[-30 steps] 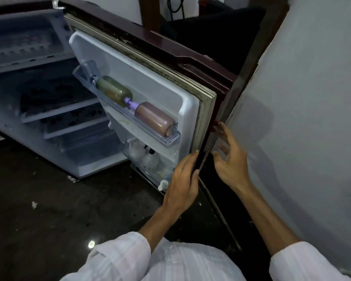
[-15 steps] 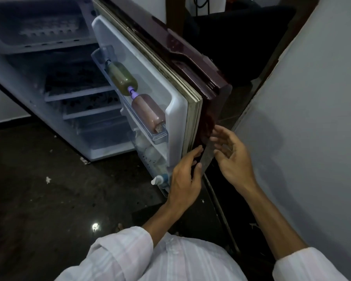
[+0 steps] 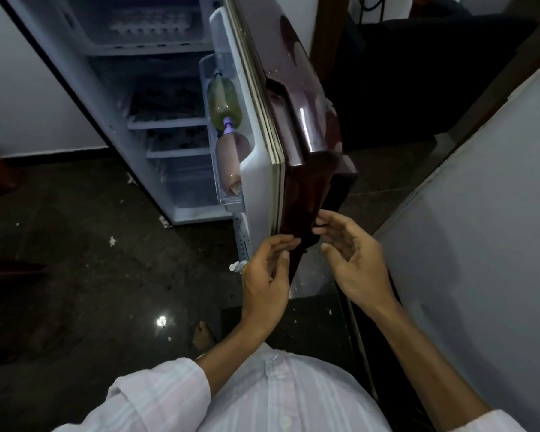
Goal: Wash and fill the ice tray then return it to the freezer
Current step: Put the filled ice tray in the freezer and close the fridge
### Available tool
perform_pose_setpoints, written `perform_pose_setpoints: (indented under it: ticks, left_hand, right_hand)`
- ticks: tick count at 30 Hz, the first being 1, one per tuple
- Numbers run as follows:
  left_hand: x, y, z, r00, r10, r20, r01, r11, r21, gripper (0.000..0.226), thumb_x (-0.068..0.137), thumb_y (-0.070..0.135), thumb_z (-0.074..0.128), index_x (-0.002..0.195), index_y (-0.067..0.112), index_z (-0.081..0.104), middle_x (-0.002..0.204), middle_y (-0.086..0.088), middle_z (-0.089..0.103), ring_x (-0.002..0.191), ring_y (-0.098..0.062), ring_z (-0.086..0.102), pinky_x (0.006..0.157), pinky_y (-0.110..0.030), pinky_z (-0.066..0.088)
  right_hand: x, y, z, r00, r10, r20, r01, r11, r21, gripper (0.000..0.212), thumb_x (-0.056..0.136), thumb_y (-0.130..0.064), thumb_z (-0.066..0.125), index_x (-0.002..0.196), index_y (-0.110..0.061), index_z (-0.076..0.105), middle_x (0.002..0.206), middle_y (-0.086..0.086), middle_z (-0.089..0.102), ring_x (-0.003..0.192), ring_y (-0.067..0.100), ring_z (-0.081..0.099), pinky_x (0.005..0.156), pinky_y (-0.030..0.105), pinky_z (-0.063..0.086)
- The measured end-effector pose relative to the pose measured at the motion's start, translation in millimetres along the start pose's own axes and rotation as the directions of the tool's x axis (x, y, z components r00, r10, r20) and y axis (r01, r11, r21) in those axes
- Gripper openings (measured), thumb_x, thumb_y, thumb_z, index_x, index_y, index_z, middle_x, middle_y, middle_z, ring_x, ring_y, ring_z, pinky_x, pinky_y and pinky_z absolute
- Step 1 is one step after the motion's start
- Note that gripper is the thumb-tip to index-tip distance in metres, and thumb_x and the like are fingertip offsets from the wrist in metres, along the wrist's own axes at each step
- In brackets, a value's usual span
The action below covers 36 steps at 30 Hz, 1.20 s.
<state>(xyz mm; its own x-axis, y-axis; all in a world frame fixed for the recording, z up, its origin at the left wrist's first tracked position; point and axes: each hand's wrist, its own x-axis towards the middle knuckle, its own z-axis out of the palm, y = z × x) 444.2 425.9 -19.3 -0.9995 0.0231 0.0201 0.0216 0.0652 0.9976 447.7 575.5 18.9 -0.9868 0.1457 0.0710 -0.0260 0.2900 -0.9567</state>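
Both forearms are extended forward from white striped sleeves (image 3: 156, 397). The left hand (image 3: 264, 275) is laid with nearly straight fingers against the lower edge of the glossy maroon fridge door (image 3: 306, 120), and nothing is clasped. The right hand (image 3: 353, 260) is held wide, its fingertips touching the door's outer face. The white plastic ice tray (image 3: 150, 24) is seen, blurred, in the freezer compartment (image 3: 85, 32) at the top. The door's bottom corner is hidden behind the left hand.
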Motion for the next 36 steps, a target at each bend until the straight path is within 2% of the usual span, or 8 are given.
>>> perform_pose_setpoints:
  ticks: [3, 11, 13, 16, 19, 24, 31, 36]
  left_hand:
    - [-3.4, -2.6, -15.2, 0.996, -0.024, -0.085, 0.022, 0.999, -0.028, 0.024, 0.099, 0.000, 0.053, 0.114, 0.014, 0.065, 0.108, 0.006, 0.073, 0.108, -0.007, 0.068, 0.096, -0.022, 0.052]
    - [-9.1, -6.1, -48.5, 0.970, -0.045, -0.240, 0.035, 0.998, -0.044, 0.028, 0.098, 0.001, 0.056, 0.112, 0.022, 0.066, 0.109, 0.008, 0.072, 0.106, -0.005, 0.068, 0.093, -0.022, 0.054]
    - [-9.1, -8.8, -57.0, 0.963, -0.050, -0.266, 0.038, 0.998, -0.051, 0.028, 0.098, 0.000, 0.054, 0.116, 0.019, 0.066, 0.113, 0.008, 0.072, 0.110, -0.005, 0.067, 0.096, -0.023, 0.053]
    - [-5.9, -12.8, -70.4, 0.947, -0.064, -0.316, 0.043, 0.996, -0.073, 0.030, 0.099, 0.000, 0.052, 0.122, 0.015, 0.064, 0.120, 0.005, 0.071, 0.117, -0.007, 0.064, 0.100, -0.027, 0.052]
    - [0.9, -14.5, -84.3, 0.920, -0.068, -0.387, 0.041, 0.996, -0.077, 0.031, 0.098, -0.001, 0.052, 0.120, 0.017, 0.064, 0.121, 0.004, 0.071, 0.117, -0.007, 0.065, 0.101, -0.031, 0.053]
    - [15.0, -17.2, -107.4, 0.882, -0.082, -0.463, 0.048, 0.995, -0.086, 0.033, 0.098, -0.002, 0.052, 0.122, 0.017, 0.064, 0.122, 0.005, 0.070, 0.118, -0.005, 0.063, 0.102, -0.028, 0.052]
    - [41.1, -24.7, -145.0, 0.865, -0.064, -0.498, 0.029, 0.997, -0.078, 0.035, 0.097, 0.000, 0.056, 0.128, 0.015, 0.061, 0.126, 0.005, 0.067, 0.121, -0.003, 0.060, 0.101, -0.021, 0.050]
    - [71.9, -30.3, -177.5, 0.892, -0.029, -0.452, 0.010, 0.999, -0.043, 0.038, 0.094, 0.005, 0.063, 0.131, 0.014, 0.062, 0.128, 0.004, 0.067, 0.123, -0.004, 0.060, 0.104, -0.027, 0.049]
  right_hand:
    - [-2.4, -6.3, 17.9, 0.998, -0.012, 0.066, 0.012, 1.000, 0.005, 0.058, 0.087, 0.015, 0.057, 0.128, -0.027, 0.055, 0.119, -0.009, 0.065, 0.112, 0.003, 0.061, 0.098, 0.019, 0.048]
    - [-2.1, -21.6, 66.4, 0.963, -0.109, 0.245, 0.115, 0.993, -0.010, 0.048, 0.090, 0.006, 0.061, 0.134, -0.012, 0.056, 0.126, -0.003, 0.064, 0.119, 0.004, 0.059, 0.101, 0.026, 0.049]
    - [1.4, -29.0, 74.8, 0.969, -0.152, 0.197, 0.157, 0.988, -0.007, 0.039, 0.090, 0.004, 0.062, 0.127, -0.010, 0.062, 0.121, -0.003, 0.067, 0.114, 0.004, 0.062, 0.097, 0.025, 0.052]
    - [10.2, -37.6, 83.1, 0.976, -0.216, 0.016, 0.217, 0.976, -0.024, 0.030, 0.089, 0.001, 0.066, 0.118, -0.008, 0.065, 0.113, -0.001, 0.067, 0.107, 0.009, 0.065, 0.091, 0.024, 0.054]
    - [22.9, -40.7, 92.9, 0.971, -0.220, -0.095, 0.214, 0.975, -0.065, 0.036, 0.087, -0.008, 0.071, 0.121, -0.011, 0.061, 0.117, -0.001, 0.061, 0.108, 0.011, 0.063, 0.089, 0.024, 0.054]
    - [46.8, -48.4, 120.3, 0.983, -0.129, 0.130, 0.133, 0.991, -0.019, 0.046, 0.088, -0.016, 0.072, 0.132, -0.018, 0.057, 0.125, -0.004, 0.063, 0.117, 0.008, 0.060, 0.097, 0.028, 0.052]
    - [82.2, -64.1, 167.7, 0.948, -0.129, 0.292, 0.122, 0.992, 0.042, 0.038, 0.085, -0.009, 0.073, 0.122, -0.008, 0.063, 0.111, -0.003, 0.070, 0.105, 0.005, 0.066, 0.088, 0.017, 0.051]
    - [109.1, -73.5, 208.2, 0.895, -0.141, 0.422, 0.133, 0.990, 0.048, 0.027, 0.086, -0.006, 0.071, 0.113, -0.007, 0.065, 0.102, -0.003, 0.071, 0.100, 0.010, 0.068, 0.087, 0.021, 0.052]
